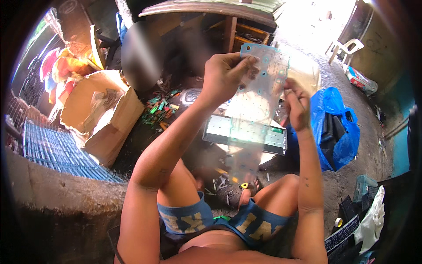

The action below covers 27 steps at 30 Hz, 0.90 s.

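Observation:
A clear plastic keyboard membrane [251, 108] with bluish printed traces hangs upright in front of me, its lower end blurred. My left hand [224, 75] pinches its upper left edge between thumb and fingers. At the upper right edge, my right hand [297, 105] has its fingers closed on the sheet, somewhat smeared by motion. Behind and below the sheet lies a flat pale keyboard plate [216, 130] with a dark rim and a small green piece at its right end. The membrane covers the plate's middle.
An open cardboard box [112, 125] stands left, beside a blue ribbed rack [66, 147]. Small circuit boards [160, 110] are heaped on the ground. A blue bag [347, 145] with black pieces is at right, with keyboards [343, 233] below it. A white chair [347, 47] stands farther back.

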Available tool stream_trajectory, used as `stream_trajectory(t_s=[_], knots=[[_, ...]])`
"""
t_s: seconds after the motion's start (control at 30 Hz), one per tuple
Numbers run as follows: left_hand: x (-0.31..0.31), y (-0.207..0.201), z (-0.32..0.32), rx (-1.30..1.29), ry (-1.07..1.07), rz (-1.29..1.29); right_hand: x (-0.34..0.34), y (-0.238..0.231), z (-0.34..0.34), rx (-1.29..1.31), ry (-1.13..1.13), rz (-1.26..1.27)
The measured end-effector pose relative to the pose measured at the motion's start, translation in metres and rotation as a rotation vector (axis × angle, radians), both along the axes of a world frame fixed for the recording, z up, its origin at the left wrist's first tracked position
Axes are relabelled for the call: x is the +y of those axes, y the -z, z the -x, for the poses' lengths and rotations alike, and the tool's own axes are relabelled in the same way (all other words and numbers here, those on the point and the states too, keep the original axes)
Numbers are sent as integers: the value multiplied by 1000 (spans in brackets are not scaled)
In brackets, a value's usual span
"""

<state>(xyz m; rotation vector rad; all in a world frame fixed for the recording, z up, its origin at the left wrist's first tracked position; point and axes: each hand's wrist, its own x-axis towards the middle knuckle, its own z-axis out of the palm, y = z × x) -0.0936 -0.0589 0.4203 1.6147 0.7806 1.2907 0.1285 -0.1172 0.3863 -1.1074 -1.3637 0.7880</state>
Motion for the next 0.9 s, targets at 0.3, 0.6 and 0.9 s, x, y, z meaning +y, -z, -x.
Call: stream_trajectory(t_s=[0.3,0.6,0.9], knots=[[-51,43,2,342,-214,-736,-41,-16,45,-241,-57,-3],[-46,48,9,315,-190,-764,-30,-17,51,-288,-157,-69],[-46,44,10,357,-173,-742,-27,-17,48,-139,-295,3]])
